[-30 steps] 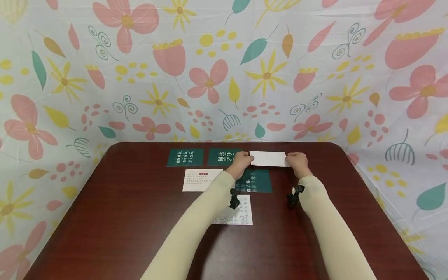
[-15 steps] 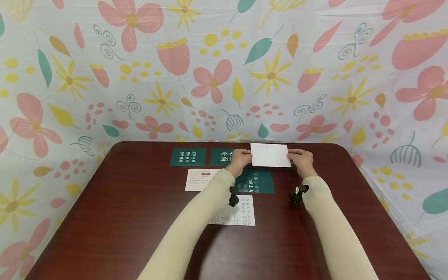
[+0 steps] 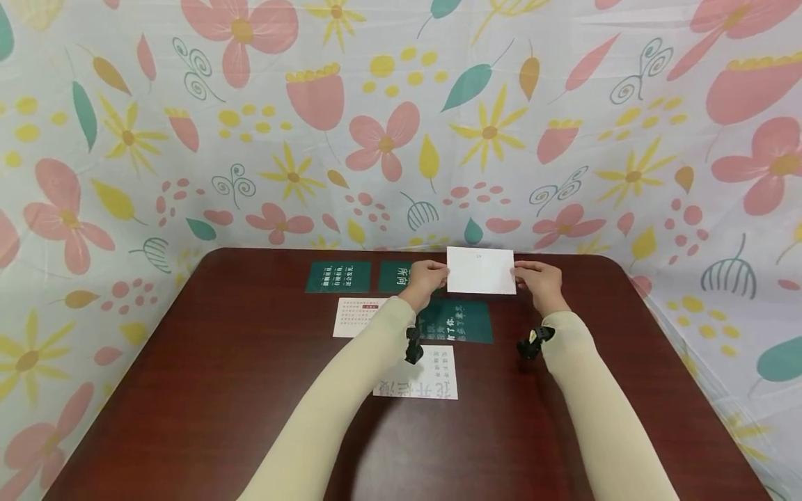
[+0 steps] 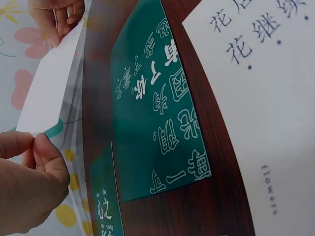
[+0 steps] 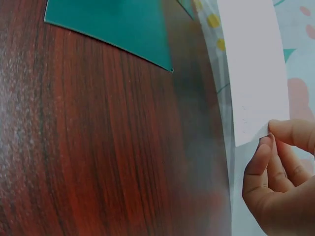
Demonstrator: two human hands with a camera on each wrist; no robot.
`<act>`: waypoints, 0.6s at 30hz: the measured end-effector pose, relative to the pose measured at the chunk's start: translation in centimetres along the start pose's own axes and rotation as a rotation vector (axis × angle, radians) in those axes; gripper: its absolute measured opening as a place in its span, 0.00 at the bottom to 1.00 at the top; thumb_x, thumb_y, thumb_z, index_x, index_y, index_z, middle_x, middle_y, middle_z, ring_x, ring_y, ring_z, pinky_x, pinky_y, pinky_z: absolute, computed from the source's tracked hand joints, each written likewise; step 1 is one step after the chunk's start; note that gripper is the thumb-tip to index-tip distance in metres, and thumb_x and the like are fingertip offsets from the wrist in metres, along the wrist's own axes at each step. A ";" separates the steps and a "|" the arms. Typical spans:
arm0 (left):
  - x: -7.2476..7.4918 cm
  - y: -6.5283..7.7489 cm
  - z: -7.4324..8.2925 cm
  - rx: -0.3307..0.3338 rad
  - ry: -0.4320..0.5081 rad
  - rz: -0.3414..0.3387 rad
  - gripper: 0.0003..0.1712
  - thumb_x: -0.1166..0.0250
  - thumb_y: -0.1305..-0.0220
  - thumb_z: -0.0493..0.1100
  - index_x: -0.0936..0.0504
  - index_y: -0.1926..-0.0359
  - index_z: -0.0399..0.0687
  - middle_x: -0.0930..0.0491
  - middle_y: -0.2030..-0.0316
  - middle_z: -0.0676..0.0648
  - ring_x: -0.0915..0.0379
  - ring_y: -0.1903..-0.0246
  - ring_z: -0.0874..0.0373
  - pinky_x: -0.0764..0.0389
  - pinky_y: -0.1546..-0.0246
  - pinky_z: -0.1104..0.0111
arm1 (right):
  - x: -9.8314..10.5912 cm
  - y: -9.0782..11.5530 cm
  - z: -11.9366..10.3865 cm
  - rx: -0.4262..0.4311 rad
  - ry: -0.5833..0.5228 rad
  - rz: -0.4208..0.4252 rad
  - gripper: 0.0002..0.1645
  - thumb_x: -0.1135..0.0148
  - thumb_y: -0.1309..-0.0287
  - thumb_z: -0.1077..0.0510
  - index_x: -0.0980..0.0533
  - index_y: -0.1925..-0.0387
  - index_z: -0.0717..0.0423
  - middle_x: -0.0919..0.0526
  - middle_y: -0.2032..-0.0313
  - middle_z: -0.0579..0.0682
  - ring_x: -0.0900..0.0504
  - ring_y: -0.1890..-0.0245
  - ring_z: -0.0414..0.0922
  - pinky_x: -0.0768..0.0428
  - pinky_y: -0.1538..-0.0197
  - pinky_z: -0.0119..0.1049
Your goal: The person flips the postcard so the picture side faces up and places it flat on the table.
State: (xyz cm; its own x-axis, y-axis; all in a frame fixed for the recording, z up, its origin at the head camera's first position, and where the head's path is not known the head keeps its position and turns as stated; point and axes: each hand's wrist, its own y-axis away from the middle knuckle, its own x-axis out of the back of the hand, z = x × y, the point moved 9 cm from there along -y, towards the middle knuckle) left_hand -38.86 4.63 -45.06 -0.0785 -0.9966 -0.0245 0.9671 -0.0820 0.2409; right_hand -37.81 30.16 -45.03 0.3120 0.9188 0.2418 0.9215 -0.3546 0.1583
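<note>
A white card (image 3: 481,271), nearly blank on the side facing me, is held up near the table's back edge. My left hand (image 3: 427,282) pinches its left edge between thumb and fingers, and my right hand (image 3: 540,284) pinches the right edge. In the left wrist view the card (image 4: 51,86) stands tilted off the table, with the left hand (image 4: 34,182) at its near corner. The right wrist view has the right hand's (image 5: 283,172) thumb and finger on the card's (image 5: 256,73) lower corner. Just below the card lies a green card (image 3: 460,321) with white writing.
Two more green cards lie along the back, one at far left (image 3: 338,277) and one partly behind the left hand (image 3: 393,276). A white card with red print (image 3: 357,316) and one with grey writing (image 3: 426,379) lie nearer on the brown table (image 3: 219,390). Behind hangs a floral curtain (image 3: 388,83).
Both hands have raised the white card and tipped it more upright, so more of its face shows. The cards on the table have stayed in place; the head view has shifted slightly.
</note>
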 end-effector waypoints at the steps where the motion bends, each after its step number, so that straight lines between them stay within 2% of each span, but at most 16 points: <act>1: 0.1 0.0 0.0 -0.001 0.003 0.000 0.08 0.40 0.43 0.37 0.20 0.63 0.39 0.25 0.70 0.46 0.26 0.62 0.47 0.25 0.57 0.60 | 0.0 0.1 -0.1 -0.003 -0.007 0.001 0.23 0.37 0.51 0.57 0.25 0.53 0.63 0.23 0.73 0.42 0.22 0.68 0.45 0.26 0.53 0.45; 5: 0.2 -0.2 -0.1 -0.002 0.013 -0.009 0.08 0.40 0.43 0.38 0.20 0.63 0.38 0.25 0.69 0.45 0.26 0.61 0.45 0.26 0.55 0.59 | -0.1 0.1 -0.1 -0.010 -0.049 -0.023 0.24 0.36 0.51 0.57 0.27 0.52 0.64 0.23 0.74 0.42 0.22 0.70 0.42 0.26 0.53 0.43; 9: 0.5 -0.3 0.0 -0.019 0.004 0.001 0.08 0.40 0.43 0.38 0.20 0.64 0.39 0.25 0.71 0.46 0.25 0.68 0.52 0.24 0.58 0.60 | -0.2 0.0 -0.3 -0.002 -0.100 -0.044 0.24 0.36 0.52 0.59 0.27 0.53 0.66 0.21 0.75 0.45 0.21 0.70 0.44 0.23 0.57 0.39; 12: 0.6 -0.3 0.3 -0.046 0.018 0.008 0.07 0.40 0.43 0.39 0.19 0.65 0.40 0.24 0.72 0.47 0.25 0.72 0.56 0.23 0.60 0.61 | -0.2 -0.1 -0.3 0.002 -0.164 -0.045 0.21 0.36 0.52 0.60 0.26 0.55 0.66 0.20 0.74 0.46 0.20 0.70 0.44 0.23 0.56 0.40; 16: 0.6 -0.3 0.9 -0.080 0.060 0.014 0.07 0.39 0.44 0.37 0.19 0.66 0.38 0.22 0.72 0.45 0.24 0.70 0.53 0.24 0.58 0.58 | -0.1 -0.5 -0.4 0.034 -0.236 -0.064 0.19 0.39 0.49 0.57 0.25 0.58 0.66 0.19 0.70 0.51 0.19 0.67 0.45 0.26 0.53 0.42; 18: 0.6 -0.3 1.1 -0.085 0.063 0.023 0.07 0.39 0.45 0.37 0.19 0.66 0.38 0.22 0.72 0.45 0.23 0.69 0.53 0.24 0.58 0.58 | -0.2 -1.7 0.4 0.035 -0.319 -0.112 0.18 0.40 0.47 0.55 0.24 0.60 0.65 0.19 0.68 0.53 0.19 0.66 0.46 0.24 0.55 0.40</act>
State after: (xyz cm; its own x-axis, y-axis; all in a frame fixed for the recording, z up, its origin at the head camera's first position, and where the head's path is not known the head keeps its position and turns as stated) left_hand -39.50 4.04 -44.11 -0.0433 -0.9957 -0.0814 0.9857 -0.0558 0.1592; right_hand -39.30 30.67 -45.71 0.2597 0.9617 -0.0881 0.9599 -0.2472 0.1322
